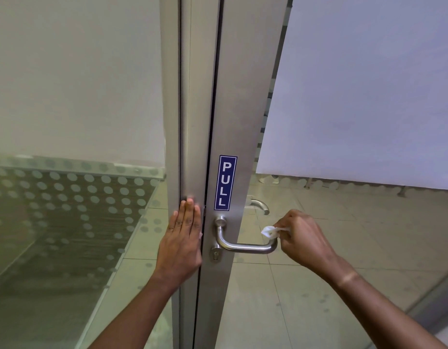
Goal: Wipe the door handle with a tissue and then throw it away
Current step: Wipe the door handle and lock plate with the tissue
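Note:
A brushed steel lever door handle (243, 246) juts from the metal door stile (233, 122), below a blue PULL sticker (225, 182). My right hand (303, 238) pinches a small crumpled white tissue (269, 231) just above the handle's free right end; whether it touches the metal is unclear. My left hand (184, 238) lies flat, fingers together and pointing up, pressed against the door frame to the left of the handle. A keyhole (215, 254) sits under the handle's base.
A second steel handle (260, 205) shows through the glass on the door's far side. Frosted dotted glass panel (67, 210) stands at the left. Pale floor tiles (318, 285) spread behind the door glass on the right.

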### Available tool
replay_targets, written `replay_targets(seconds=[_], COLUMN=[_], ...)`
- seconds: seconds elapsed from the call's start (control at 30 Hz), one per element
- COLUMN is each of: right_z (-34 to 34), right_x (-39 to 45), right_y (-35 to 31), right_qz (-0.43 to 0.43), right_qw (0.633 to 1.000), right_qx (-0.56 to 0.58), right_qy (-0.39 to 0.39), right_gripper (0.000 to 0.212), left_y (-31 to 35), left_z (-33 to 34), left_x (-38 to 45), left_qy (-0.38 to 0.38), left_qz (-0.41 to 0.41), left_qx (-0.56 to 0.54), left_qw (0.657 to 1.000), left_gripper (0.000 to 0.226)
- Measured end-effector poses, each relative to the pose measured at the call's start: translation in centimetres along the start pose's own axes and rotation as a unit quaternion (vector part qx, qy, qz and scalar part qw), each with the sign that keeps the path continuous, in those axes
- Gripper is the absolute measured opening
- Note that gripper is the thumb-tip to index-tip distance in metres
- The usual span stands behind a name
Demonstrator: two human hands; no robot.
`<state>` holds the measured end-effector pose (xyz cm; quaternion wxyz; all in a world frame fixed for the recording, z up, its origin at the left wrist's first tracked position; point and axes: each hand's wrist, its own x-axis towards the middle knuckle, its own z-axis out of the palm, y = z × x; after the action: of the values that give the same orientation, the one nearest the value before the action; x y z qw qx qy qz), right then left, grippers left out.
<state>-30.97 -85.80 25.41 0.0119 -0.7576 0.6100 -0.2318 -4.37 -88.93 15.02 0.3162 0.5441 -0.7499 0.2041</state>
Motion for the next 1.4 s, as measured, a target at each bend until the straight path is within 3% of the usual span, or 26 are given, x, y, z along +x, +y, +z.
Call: replay_targets(seconds=[0.07, 0.23, 0.4, 0.47, 0.57, 0.7, 0.83, 0.87, 0.93, 1.03, 1.1, 1.27, 1.4], right_z=[0.2, 1.5, 3.0, 2.9, 2.7, 3.3, 3.1, 3.0, 3.0, 2.4, 1.7, 2.4, 3.2], right_x=[0.1, 1.0, 1.9, 1.9, 1.3, 0.1, -1.4, -2.0, -2.9, -3.5, -3.0, -0.9, 0.5], right_y=[-0.5, -1.3, -1.6, -1.0, -0.1, 0.4, 1.1, 1.2, 1.1, 0.2, -1.1, -4.0, -5.4], right_qz=[0.006, 0.058, 0.199, 0.262, 0.333, 0.37, 0.385, 0.379, 0.348, 0.282, 0.231, 0.144, 0.134], right_qw=[0.999, 0.996, 0.97, 0.929, 0.829, 0.747, 0.713, 0.722, 0.777, 0.853, 0.882, 0.939, 0.951], right_qx=[0.016, -0.014, 0.082, 0.238, 0.441, 0.549, 0.582, 0.574, 0.524, 0.419, 0.36, 0.299, 0.28], right_qy=[-0.027, -0.061, -0.114, -0.107, -0.084, -0.06, -0.066, -0.07, -0.032, 0.135, 0.196, 0.093, 0.006], right_gripper=[0.035, 0.03, 0.022, 0.017, 0.017, 0.022, 0.023, 0.023, 0.025, 0.02, 0.012, 0.018, 0.017], left_y=[0.0, 0.1, 0.1, 0.1, 0.1, 0.0, -0.1, -0.1, -0.2, -0.2, -0.2, -0.1, 0.0], left_z=[-0.1, -0.4, -0.5, -0.6, -0.7, -0.5, -0.3, -0.3, -0.2, -0.1, -0.1, -0.4, -0.7], left_x=[-0.1, -0.1, 0.0, 0.1, 0.1, 0.0, -0.1, 0.0, -0.1, -0.1, -0.2, -0.1, 0.1], left_qy=[-0.004, -0.013, -0.027, -0.037, -0.039, -0.029, -0.015, -0.014, -0.009, -0.007, -0.005, -0.016, -0.031], left_qz=[-0.002, -0.003, -0.002, -0.007, -0.011, -0.008, 0.002, 0.004, 0.007, 0.006, 0.006, 0.0, -0.003], left_qx=[0.001, 0.003, -0.004, -0.008, -0.014, -0.014, -0.018, -0.018, -0.017, -0.016, -0.018, -0.023, -0.022], left_qw=[1.0, 1.0, 1.0, 0.999, 0.999, 0.999, 1.0, 1.0, 1.0, 1.0, 1.0, 1.0, 0.999], left_gripper=[0.074, 0.074, 0.085, 0.092, 0.098, 0.097, 0.093, 0.095, 0.095, 0.1, 0.099, 0.104, 0.111])
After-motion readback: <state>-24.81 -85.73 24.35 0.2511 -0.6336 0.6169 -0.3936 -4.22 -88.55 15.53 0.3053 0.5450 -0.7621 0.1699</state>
